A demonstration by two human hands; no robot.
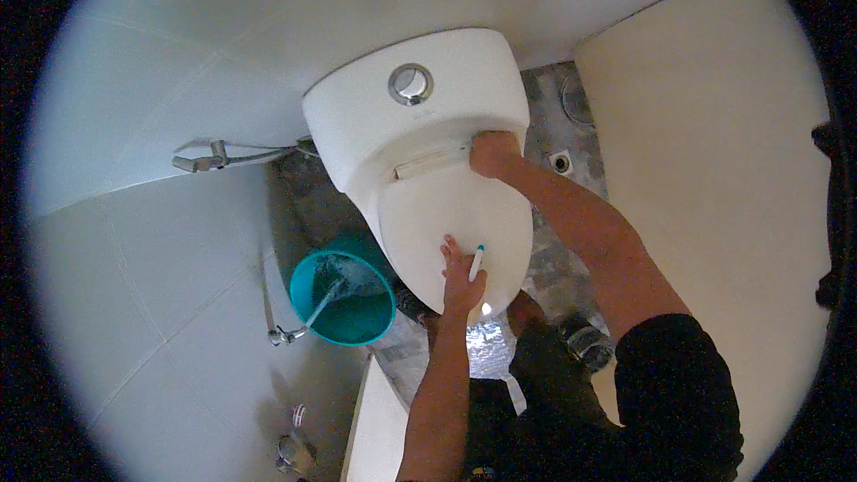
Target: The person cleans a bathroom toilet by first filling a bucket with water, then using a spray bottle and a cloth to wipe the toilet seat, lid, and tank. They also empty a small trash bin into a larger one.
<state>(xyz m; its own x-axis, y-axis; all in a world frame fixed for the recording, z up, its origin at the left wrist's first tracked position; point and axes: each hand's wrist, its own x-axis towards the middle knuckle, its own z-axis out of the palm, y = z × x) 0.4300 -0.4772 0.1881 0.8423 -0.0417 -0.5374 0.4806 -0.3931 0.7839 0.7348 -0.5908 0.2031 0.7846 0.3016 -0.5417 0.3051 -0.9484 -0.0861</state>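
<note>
My left hand rests on the closed white toilet lid, fingers partly spread, with a white stick-like handle with a teal tip between thumb and palm. The handle's other end is hidden. My right hand is closed like a fist at the right side of the lid's hinge, below the toilet tank. Whatever it may hold cannot be seen. A round chrome flush button is on top of the tank.
At left a teal bucket stands under a tap with running water. A spray hose nozzle hangs on the left wall. A floor drain lies right of the toilet. The door edge is at the bottom.
</note>
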